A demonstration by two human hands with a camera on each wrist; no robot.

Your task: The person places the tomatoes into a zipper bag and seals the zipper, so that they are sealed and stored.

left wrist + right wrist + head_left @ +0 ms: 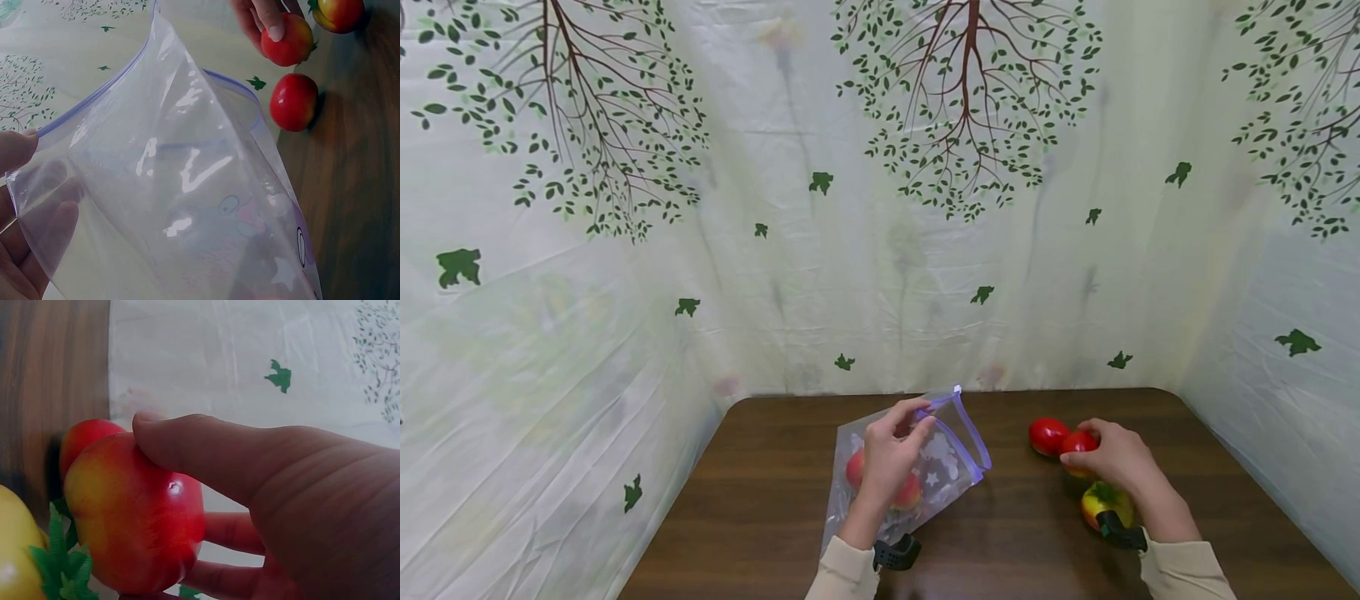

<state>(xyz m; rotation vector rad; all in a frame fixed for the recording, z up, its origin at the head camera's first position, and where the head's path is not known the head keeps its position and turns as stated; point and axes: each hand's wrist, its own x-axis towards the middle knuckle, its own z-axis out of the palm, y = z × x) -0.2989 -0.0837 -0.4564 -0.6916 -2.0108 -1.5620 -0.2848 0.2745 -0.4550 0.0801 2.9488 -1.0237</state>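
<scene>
My left hand [889,454] pinches the rim of a clear zip bag [187,156] with a purple zip strip, thumb outside and fingers behind the film. The bag's mouth gapes toward the right. Inside it lie red-and-yellow round fruits [908,492], partly hidden by the hand. On the right, my right hand [1120,457] holds a red-and-yellow fruit [134,512] with green leaves between thumb and fingers. Whether it is off the table, I cannot tell. Beside it is a red fruit [1047,436]. A yellower fruit with a green leafy top [1105,502] sits nearer, under the right wrist.
The dark wooden table [737,500] ends at a cloth backdrop [880,317] printed with trees and leaves, which also hangs at both sides. A black band [897,552] is on the left wrist and another [1122,533] on the right.
</scene>
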